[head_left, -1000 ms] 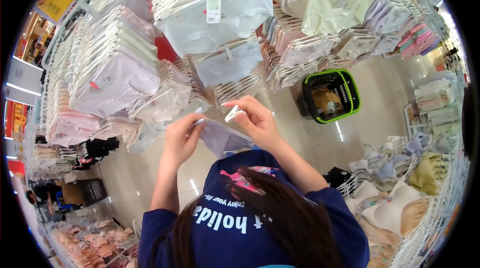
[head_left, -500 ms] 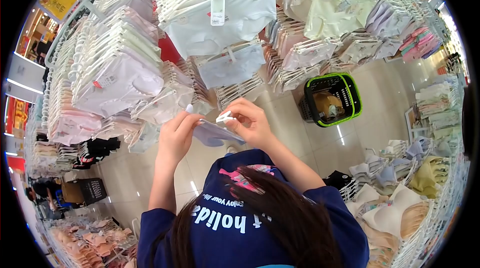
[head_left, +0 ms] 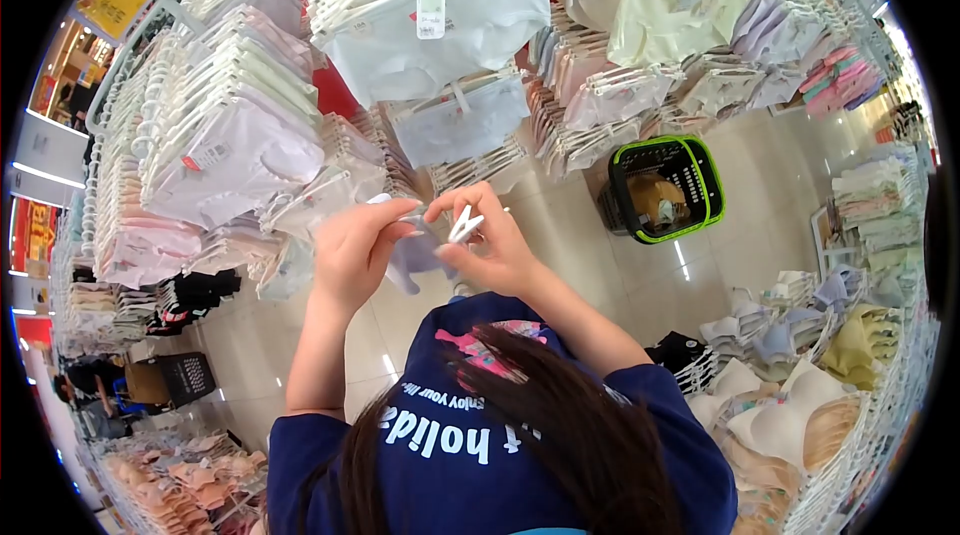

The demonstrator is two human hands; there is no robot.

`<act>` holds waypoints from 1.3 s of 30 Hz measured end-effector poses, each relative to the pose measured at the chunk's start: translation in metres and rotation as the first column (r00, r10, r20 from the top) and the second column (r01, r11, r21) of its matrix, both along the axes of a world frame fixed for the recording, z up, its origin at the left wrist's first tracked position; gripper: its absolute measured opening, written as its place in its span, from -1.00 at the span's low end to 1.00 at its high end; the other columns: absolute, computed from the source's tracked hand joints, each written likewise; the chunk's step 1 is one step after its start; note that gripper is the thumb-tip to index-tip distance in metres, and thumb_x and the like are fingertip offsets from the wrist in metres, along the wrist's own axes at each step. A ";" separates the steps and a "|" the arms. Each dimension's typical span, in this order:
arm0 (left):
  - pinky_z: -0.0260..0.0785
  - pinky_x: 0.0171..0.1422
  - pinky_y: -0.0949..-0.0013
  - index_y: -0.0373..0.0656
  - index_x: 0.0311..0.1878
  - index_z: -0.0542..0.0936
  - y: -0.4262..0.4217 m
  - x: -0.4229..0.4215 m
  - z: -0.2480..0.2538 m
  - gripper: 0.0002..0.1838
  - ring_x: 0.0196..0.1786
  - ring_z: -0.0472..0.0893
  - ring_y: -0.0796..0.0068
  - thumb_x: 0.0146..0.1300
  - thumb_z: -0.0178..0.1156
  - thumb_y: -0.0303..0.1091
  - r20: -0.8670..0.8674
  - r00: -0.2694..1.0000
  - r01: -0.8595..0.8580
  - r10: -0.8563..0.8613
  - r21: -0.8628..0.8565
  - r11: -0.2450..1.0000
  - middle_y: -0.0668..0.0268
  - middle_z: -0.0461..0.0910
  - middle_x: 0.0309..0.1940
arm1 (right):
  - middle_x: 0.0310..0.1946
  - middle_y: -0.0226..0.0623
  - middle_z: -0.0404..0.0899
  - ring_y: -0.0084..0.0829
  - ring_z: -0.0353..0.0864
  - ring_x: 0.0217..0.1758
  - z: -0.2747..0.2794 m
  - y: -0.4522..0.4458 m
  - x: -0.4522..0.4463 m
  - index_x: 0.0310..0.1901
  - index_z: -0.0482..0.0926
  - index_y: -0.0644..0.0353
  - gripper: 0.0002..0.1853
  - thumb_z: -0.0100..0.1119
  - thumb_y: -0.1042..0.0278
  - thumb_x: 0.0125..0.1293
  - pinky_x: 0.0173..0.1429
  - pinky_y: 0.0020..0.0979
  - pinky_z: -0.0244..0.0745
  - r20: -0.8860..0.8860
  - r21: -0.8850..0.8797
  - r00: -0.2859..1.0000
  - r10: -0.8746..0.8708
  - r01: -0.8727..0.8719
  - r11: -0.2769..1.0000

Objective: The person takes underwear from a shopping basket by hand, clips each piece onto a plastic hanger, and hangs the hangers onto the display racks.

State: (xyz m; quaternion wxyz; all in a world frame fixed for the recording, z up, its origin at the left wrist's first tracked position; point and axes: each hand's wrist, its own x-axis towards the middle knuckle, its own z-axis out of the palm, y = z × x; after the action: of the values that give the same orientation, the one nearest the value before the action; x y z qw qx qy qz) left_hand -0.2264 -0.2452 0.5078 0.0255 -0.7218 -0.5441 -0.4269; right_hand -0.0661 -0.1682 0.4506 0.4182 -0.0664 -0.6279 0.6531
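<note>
A pale lilac garment (head_left: 415, 257) hangs down from my left hand (head_left: 355, 253), whose thumb and fingers pinch its upper edge. A small whitish piece shows above those fingers. My right hand (head_left: 490, 247) is just to the right, its fingers curled around a white clip-like hanger piece (head_left: 466, 225) with a V shape. The fingertips of both hands are close to each other at the garment's top. Part of the garment is hidden behind the hands.
Racks of hanging underwear (head_left: 430, 35) stand in front and at the left. A black basket with a green rim (head_left: 712, 185) sits on the tiled floor. Bras (head_left: 790, 415) hang at the lower right. At the far left a person (head_left: 92, 380) is beside a box (head_left: 148, 383).
The garment has shifted and now hangs lower in a narrower shape. Both hands have come closer together, and the white clip has turned in my right hand.
</note>
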 end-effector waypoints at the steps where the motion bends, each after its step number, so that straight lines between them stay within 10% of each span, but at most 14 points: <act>1: 0.36 -0.40 0.42 -0.17 -0.22 0.57 0.001 0.002 0.001 -0.73 -0.46 0.58 0.36 -0.07 0.24 -0.61 0.000 1.000 0.021 -0.021 -0.014 1.000 0.30 0.61 -0.45 | -0.21 -0.35 0.45 -0.63 0.42 -0.35 0.004 -0.002 0.001 -0.18 0.32 0.21 -0.76 0.15 0.43 0.17 -0.29 -0.59 0.34 0.077 0.034 0.996 -0.041 0.038 0.999; 16: 0.25 -0.34 0.57 -0.26 -0.17 0.55 -0.005 0.005 -0.016 -0.74 -0.44 0.42 0.63 -0.01 0.23 -0.56 0.593 0.780 0.073 0.201 -0.405 0.912 0.36 0.54 -0.48 | -0.43 -0.34 0.55 -0.57 0.60 -0.29 0.005 -0.002 0.005 -0.28 0.45 0.26 -0.77 0.05 0.72 0.00 -0.18 -0.55 0.47 0.112 0.021 0.983 -0.147 0.146 0.989; 25: 0.22 -0.31 0.41 -0.24 -0.42 0.55 0.000 0.010 -0.016 -0.91 -0.45 0.41 0.42 -0.03 0.26 -0.53 0.292 0.951 -0.024 0.104 -0.264 0.964 0.30 0.49 -0.55 | -0.26 -0.37 0.46 -0.68 0.41 -0.28 -0.001 0.002 0.006 -0.16 0.42 0.18 -0.71 0.26 0.55 0.07 -0.29 -0.63 0.34 0.160 0.217 0.961 -0.227 0.190 0.958; 28: 0.23 -0.34 0.42 -0.26 -0.41 0.54 0.000 0.013 -0.015 -0.91 -0.47 0.42 0.43 -0.01 0.25 -0.56 0.255 0.958 -0.076 0.133 -0.223 0.972 0.29 0.47 -0.57 | -0.17 -0.23 0.41 -0.41 0.46 -0.14 0.024 -0.001 0.011 -0.10 0.40 0.21 -0.68 0.21 0.49 0.09 -0.21 -0.45 0.44 0.232 0.128 0.924 -0.306 0.283 0.951; 32: 0.23 -0.41 0.44 -0.27 -0.40 0.55 -0.001 0.018 -0.014 -0.91 -0.52 0.42 0.44 -0.01 0.24 -0.60 0.331 0.934 -0.079 0.136 -0.178 0.981 0.28 0.46 -0.58 | -0.14 -0.20 0.35 -0.44 0.37 -0.14 0.006 0.013 0.010 0.02 0.36 0.26 -0.66 0.07 0.30 0.28 -0.20 -0.52 0.36 -0.054 0.366 0.959 -0.280 0.280 0.888; 39: 0.16 -0.51 0.46 -0.23 -0.41 0.58 0.001 0.022 -0.006 -0.88 -0.58 0.38 0.47 -0.06 0.25 -0.61 0.204 0.972 -0.108 0.118 -0.061 0.992 0.32 0.44 -0.61 | -0.31 -0.32 0.44 -0.56 0.39 -0.33 -0.002 0.002 0.005 -0.07 0.44 0.28 -0.74 0.02 0.27 0.32 -0.24 -0.58 0.31 -0.028 -0.005 0.969 -0.246 0.246 0.969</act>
State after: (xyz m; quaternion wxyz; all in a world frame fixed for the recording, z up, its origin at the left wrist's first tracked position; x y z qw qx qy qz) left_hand -0.2045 -0.2439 0.5021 -0.0249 -0.6415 -0.5944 -0.4842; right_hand -0.0615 -0.1662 0.4485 0.5049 -0.1347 -0.6084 0.5973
